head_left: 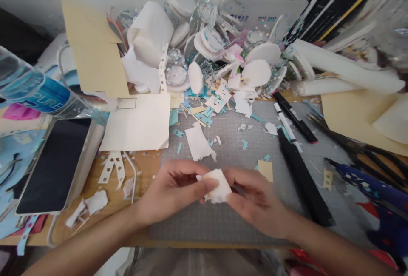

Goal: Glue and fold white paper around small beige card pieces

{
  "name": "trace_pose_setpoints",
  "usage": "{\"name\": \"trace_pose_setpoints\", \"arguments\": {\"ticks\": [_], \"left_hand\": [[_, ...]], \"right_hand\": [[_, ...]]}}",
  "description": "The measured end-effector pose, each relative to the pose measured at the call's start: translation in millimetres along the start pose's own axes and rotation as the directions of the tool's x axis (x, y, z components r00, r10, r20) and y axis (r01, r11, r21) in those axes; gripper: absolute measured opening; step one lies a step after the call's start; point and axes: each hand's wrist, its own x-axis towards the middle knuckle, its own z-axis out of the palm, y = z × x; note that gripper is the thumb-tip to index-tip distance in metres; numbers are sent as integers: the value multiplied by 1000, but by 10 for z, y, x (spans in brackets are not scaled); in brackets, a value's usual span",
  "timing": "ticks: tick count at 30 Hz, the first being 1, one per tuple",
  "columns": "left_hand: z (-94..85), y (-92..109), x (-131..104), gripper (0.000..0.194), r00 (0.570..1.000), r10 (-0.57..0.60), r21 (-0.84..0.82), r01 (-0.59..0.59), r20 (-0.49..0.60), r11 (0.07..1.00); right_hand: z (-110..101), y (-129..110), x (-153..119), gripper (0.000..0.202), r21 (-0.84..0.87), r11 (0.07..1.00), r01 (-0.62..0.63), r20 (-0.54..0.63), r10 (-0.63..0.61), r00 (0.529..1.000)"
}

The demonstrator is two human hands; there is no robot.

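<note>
A small white piece with ragged edges, like paper or foam (220,187), is held between both hands above the grey gridded cutting mat (197,220). My left hand (181,184) pinches it, the thumb lying across its face. From the other side, my right hand (253,199) grips its right edge with thumb and fingers. Just beyond the hands lies a torn white sheet (198,142) on the mat. Small cut-outs with drawn faces (218,99) rest farther back among blue and white scraps.
At left are a phone (59,163), a water bottle (41,89) and a cream card (138,125). White discs (256,72) pile up at the back. Markers (295,116), a black stick-like item (302,178), scissors (366,152) and a blue glue gun (366,186) lie at right.
</note>
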Motion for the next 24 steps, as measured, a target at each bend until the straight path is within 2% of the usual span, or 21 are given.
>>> {"name": "trace_pose_setpoints", "arguments": {"ticks": [2, 4, 8, 15, 19, 24], "left_hand": [[-7, -6, 5, 11, 1000, 23, 3, -23, -6, 1000], [-16, -18, 6, 11, 999, 32, 26, -31, -16, 999], [-23, -42, 10, 11, 999, 43, 75, -41, -32, 996], [-4, -45, 23, 10, 986, 168, 274, -157, -18, 949], [-20, -59, 6, 9, 938, 346, 343, -331, 18, 879], [-20, -77, 7, 12, 872, 490, 423, -438, -16, 794]], "right_hand": [[19, -20, 11, 24, -68, 997, 39, -20, -40, 999], [35, -24, 18, 22, -144, 985, 91, -98, -106, 990], [46, -2, 25, 16, -246, 953, 178, -261, -242, 934], [30, -5, 35, 10, -268, 939, 216, -298, -294, 908], [27, 5, 31, 11, -342, 896, 283, -243, -375, 895], [5, 36, 5, 25, -469, 826, 314, -294, -481, 826]]}}
